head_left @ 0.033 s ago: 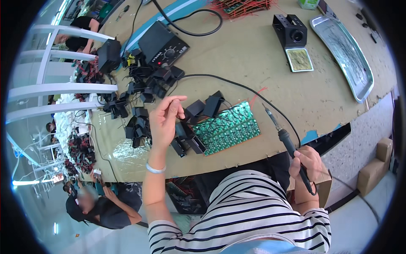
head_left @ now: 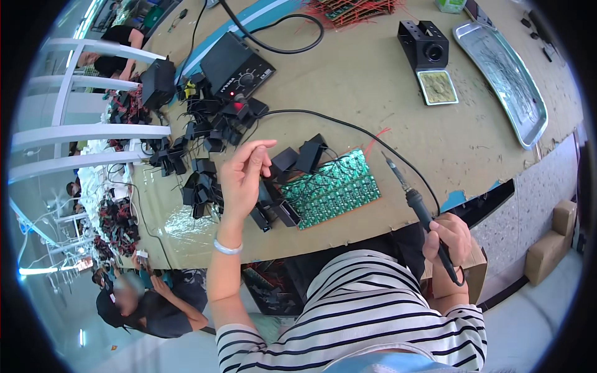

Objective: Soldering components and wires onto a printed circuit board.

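My right hand (head_left: 449,239) is wrapped round the dark handle of a soldering iron (head_left: 420,208), its metal tip pointing up and to the left. That tip is in the air, apart from the green circuit board panel (head_left: 339,191) to its left. Black wires lie across the panel, and thin red wires stick out at its far right corner. Above the table, left of the panel, my left hand (head_left: 244,174) is loosely curled, thumb close to the bent fingers; nothing shows in it. Small black housings (head_left: 285,212) sit beside it, some against the panel's left edge.
Farther left stand a black control box (head_left: 236,67) with a dial and more black housings (head_left: 199,189). An iron stand (head_left: 424,45) with a yellowish sponge (head_left: 438,87) and a metal tray (head_left: 507,87) are at the far right. Stacked boards (head_left: 351,9) lie far back. Another person (head_left: 161,304) sits at left.
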Demonstrator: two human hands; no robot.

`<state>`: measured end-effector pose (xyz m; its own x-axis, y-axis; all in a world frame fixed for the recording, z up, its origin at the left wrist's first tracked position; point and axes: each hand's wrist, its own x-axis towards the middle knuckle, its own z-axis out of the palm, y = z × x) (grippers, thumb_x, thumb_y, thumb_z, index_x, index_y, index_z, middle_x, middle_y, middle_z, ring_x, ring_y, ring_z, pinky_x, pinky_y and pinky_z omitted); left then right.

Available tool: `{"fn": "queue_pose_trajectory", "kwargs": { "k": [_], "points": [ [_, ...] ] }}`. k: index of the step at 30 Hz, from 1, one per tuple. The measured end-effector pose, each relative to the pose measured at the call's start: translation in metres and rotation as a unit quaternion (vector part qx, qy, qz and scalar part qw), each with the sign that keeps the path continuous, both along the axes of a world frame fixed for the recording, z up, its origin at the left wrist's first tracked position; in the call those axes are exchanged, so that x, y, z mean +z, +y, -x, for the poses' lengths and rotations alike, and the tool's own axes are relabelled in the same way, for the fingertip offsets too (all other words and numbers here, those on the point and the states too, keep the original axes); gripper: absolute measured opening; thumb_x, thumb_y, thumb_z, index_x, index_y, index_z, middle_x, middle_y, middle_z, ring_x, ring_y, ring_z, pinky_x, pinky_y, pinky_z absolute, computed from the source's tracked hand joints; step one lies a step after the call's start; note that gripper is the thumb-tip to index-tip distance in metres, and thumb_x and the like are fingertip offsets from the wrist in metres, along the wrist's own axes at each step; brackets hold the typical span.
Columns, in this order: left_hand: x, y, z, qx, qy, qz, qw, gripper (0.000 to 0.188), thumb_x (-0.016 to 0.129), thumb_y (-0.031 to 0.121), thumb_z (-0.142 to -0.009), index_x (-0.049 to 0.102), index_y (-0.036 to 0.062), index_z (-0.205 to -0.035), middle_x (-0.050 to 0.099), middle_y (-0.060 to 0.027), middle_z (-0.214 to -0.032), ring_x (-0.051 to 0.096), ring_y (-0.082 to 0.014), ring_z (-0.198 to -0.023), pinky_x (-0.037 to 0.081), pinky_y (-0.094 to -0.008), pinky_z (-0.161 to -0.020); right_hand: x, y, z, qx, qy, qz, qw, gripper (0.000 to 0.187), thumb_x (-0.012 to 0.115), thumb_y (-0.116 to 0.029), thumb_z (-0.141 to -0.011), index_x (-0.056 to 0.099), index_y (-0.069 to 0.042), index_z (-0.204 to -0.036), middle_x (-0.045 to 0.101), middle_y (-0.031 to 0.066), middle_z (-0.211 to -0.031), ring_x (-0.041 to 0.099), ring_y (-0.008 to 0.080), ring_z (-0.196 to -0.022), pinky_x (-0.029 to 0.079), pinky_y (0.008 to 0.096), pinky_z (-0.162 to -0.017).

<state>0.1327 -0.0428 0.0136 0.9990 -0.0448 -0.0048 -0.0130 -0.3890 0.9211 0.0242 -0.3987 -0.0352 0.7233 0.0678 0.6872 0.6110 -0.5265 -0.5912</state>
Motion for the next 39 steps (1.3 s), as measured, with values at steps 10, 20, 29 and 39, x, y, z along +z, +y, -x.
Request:
{"fn": "queue_pose_trajectory", "kwargs": {
  "k": [10,20,29,39],
  "points": [
    [0.015,-0.078,-0.033,-0.295,-0.177,-0.373,0.862,0.042,0.062,0.004,-0.088,0.064,0.0087,-0.13,0.052,-0.0112,-0.092,0.061,-0.0285,-0.075,0.052,-0.0405,-0.07,-0.008,0.009,-0.014,0.034,0.008,-0.017,0.999,0.021,0.072,0.004,-0.078,0.063,-0.001,-0.097,0.062,0.0058,-0.071,0.059,0.0195,-0.053,0.048,0.0301,-0.048],
    [-0.009,-0.09,-0.044,-0.386,-0.158,-0.394,0.819,0.025,0.058,-0.004,-0.081,0.059,-0.0001,-0.106,0.064,-0.0132,-0.087,0.064,-0.0321,-0.09,0.053,-0.0417,-0.082,-0.016,0.007,-0.018,0.05,0.016,-0.035,0.998,0.022,0.073,0.005,-0.075,0.064,0.0,-0.096,0.062,0.0059,-0.072,0.059,0.0189,-0.052,0.048,0.0298,-0.047],
    [-0.006,-0.092,-0.047,-0.394,-0.18,-0.383,0.816,0.02,0.063,-0.004,-0.079,0.055,0.003,-0.096,0.063,-0.0122,-0.081,0.064,-0.0319,-0.085,0.052,-0.0426,-0.078,-0.015,0.013,-0.025,0.078,0.028,-0.029,0.996,0.018,0.068,0.006,-0.078,0.063,0.002,-0.094,0.061,0.0079,-0.069,0.059,0.021,-0.05,0.048,0.0319,-0.047],
    [-0.009,-0.097,-0.047,-0.396,-0.207,-0.404,0.798,0.021,0.063,-0.002,-0.077,0.056,0.004,-0.096,0.064,-0.0099,-0.081,0.065,-0.0289,-0.084,0.053,-0.0389,-0.076,-0.016,0.014,-0.023,0.072,0.032,-0.013,0.997,0.019,0.069,0.006,-0.076,0.063,0.001,-0.094,0.061,0.0079,-0.07,0.059,0.021,-0.052,0.049,0.0318,-0.049]
  ]
}}
